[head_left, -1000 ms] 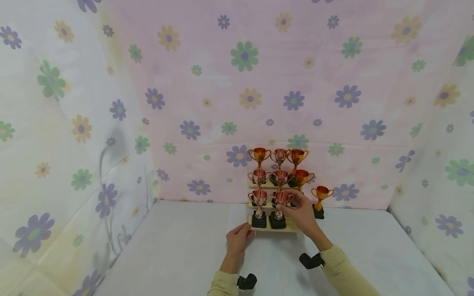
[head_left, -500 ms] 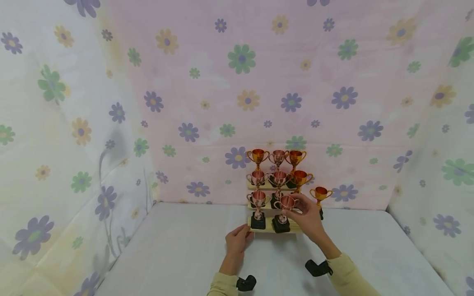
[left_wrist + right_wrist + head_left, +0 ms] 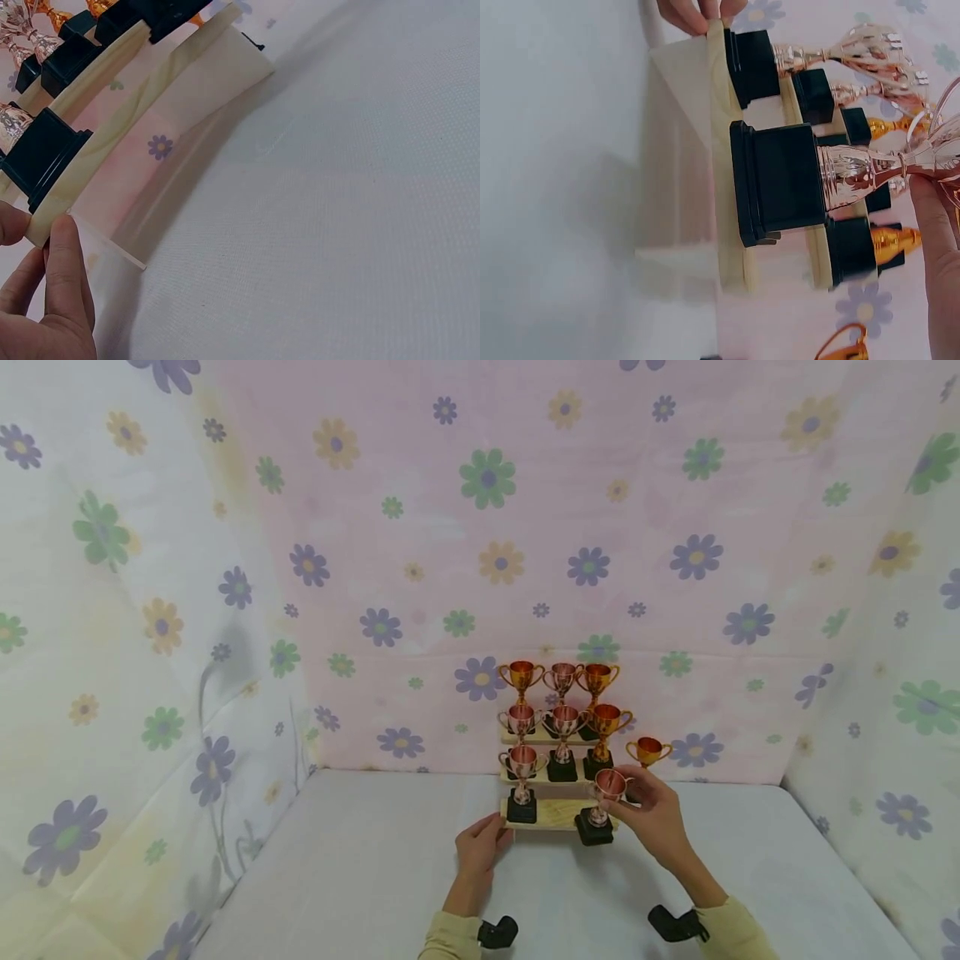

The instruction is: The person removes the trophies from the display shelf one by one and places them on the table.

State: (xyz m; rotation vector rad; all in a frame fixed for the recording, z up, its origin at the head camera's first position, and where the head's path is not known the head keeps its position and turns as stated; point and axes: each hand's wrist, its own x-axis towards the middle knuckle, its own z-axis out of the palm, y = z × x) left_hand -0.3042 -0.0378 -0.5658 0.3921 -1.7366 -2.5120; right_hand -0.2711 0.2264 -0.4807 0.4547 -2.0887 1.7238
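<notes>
Right hand [image 3: 656,817] grips rose-gold trophy [image 3: 844,178] at its cup, long axis near upright, top leaning right; base overlaps right front of wooden bottom shelf [image 3: 558,814], contact unclear. Left hand [image 3: 478,853] pinches that shelf's left end, farther from the held trophy than the right.

Flower-print sheets [image 3: 420,531] walling a white tabletop [image 3: 360,860] suggest a makeshift booth [image 3: 870,610].
</notes>
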